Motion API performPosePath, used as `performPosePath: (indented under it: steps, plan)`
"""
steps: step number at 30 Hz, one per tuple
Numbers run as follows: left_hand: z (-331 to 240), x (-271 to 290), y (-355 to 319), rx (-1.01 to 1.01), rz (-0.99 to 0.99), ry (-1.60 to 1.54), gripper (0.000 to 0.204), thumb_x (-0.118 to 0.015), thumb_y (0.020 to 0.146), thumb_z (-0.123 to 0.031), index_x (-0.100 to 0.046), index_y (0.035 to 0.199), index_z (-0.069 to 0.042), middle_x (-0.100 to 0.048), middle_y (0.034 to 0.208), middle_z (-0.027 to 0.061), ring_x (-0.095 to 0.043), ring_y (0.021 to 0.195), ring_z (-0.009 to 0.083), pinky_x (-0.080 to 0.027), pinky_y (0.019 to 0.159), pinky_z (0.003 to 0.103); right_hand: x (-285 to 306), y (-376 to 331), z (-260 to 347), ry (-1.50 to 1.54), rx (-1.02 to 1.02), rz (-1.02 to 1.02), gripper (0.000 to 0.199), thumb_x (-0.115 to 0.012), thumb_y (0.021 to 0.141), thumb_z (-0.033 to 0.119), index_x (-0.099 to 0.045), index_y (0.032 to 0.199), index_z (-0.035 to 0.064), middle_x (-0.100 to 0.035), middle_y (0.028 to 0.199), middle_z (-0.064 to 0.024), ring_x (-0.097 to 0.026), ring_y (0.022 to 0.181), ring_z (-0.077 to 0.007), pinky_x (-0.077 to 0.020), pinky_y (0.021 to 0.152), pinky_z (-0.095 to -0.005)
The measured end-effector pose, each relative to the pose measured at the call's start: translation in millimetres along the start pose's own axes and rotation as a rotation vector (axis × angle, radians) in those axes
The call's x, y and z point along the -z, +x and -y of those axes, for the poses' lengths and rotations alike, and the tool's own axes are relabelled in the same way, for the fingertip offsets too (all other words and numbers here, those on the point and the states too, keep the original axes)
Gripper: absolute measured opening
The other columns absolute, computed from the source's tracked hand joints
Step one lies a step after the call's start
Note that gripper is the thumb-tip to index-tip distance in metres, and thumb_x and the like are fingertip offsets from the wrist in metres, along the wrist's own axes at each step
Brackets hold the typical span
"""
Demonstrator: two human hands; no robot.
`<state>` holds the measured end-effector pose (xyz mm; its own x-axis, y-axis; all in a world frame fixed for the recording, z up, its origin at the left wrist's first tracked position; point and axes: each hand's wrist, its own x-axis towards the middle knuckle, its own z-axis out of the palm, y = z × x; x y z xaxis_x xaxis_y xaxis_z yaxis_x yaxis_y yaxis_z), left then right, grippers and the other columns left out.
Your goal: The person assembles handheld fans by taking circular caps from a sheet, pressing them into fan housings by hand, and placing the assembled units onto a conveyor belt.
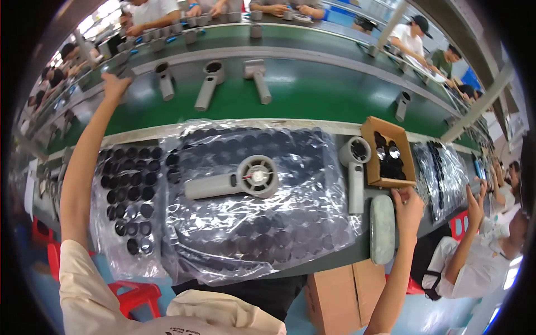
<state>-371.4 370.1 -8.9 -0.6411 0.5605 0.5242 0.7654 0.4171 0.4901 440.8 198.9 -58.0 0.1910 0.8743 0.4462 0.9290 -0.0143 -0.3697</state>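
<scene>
Left arm extended over the belt; grey fan lying unattended on the plastic sheet

You face a long, flat green conveyor belt (312, 92), with grey plastic handheld fans lying on it. Your left hand (115, 86) is stretched out over its far left part, beside a blurred grey shape (128, 72); whether your fingers are clamped on it or apart from it cannot be determined. The step in hand is judged to be a reach to the belt, for passing or collecting a piece. The next move appears to call for a sure left-hand grip and a path clear of the neighbouring fans.

Nearer you lies a wide, glossy clear plastic sheet (223, 226) over rows of dark discs, with a narrower clear plastic strip of discs (114, 245) at its left.

At the right stands a brown rectangular cardboard box (414, 171). Your right hand (410, 209) is at its near corner, thumb and forefinger close together; anything pinched between them is not discernible.

The light-grey plastic fan with a round head (212, 188) lies flat on the wide sheet, handle leftward. Its spoked ring faces up, exposing a pale hub and a bit of red. Neither hand touches it.

Smallest are the glossy black round discs (391, 167) inside the box, loosely heaped.
</scene>
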Motion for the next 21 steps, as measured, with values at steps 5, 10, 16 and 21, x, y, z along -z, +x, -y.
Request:
performPosePath:
  steps: [5, 10, 16, 21]
  plan:
    - [-22.8, 106.6, -13.3, 0.147, 0.419, -0.456, 0.04, -0.082, 0.061, -0.02, -0.064, 0.089, 0.001, -0.06, 0.089, 0.0088, -0.058, 0.083, 0.0195, -0.05, 0.068, 0.032, -4.5, -0.4, -27.4, 0.092, 0.083, 0.026, 0.016, -0.068, 0.083, 0.01, -0.06, 0.081, -0.003, -0.064, 0.072, -0.0164, -0.061, 0.063, -0.0261, -0.0472, 0.062, -0.0358]
    - [-90.6, 228.2, -155.3, 0.14, 0.767, -0.853, 0.073, -0.075, 0.076, -0.012, -0.038, 0.137, 0.0, -0.063, 0.103, 0.0093, -0.061, 0.079, 0.0117, -0.053, 0.066, 0.024, -4.2, 0.7, -65.7, 0.179, 0.081, 0.043, 0.017, -0.067, 0.086, 0.012, -0.058, 0.08, -0.0012, -0.058, 0.067, -0.0049, -0.055, 0.061, -0.0129, -0.0432, 0.057, -0.0278]
    - [-115.7, 297.9, -345.3, 0.381, 0.964, -1.197, 0.071, -0.075, 0.073, 0.0, -0.041, 0.134, 0.001, -0.052, 0.124, 0.0139, -0.067, 0.092, 0.0221, -0.057, 0.063, 0.03, 29.9, -5.0, -64.7, 0.541, -0.05, 0.103, 0.01, -0.063, 0.09, 0.012, -0.061, 0.091, 0.0016, -0.061, 0.077, -0.002, -0.054, 0.061, -0.006, -0.0427, 0.05, -0.0193]
    - [-128.4, 268.6, -425.3, -0.056, 0.558, -1.055, 0.076, -0.072, 0.073, 0.009, -0.035, 0.138, 0.005, -0.039, 0.136, 0.0167, -0.05, 0.12, 0.0225, -0.05, 0.089, 0.031, 80.2, -31.5, 41.8, 0.472, 0.041, 0.094, 0.011, -0.064, 0.089, 0.01, -0.061, 0.094, 0.0003, -0.058, 0.077, -0.0025, -0.052, 0.065, -0.0073, -0.0427, 0.058, -0.0211]
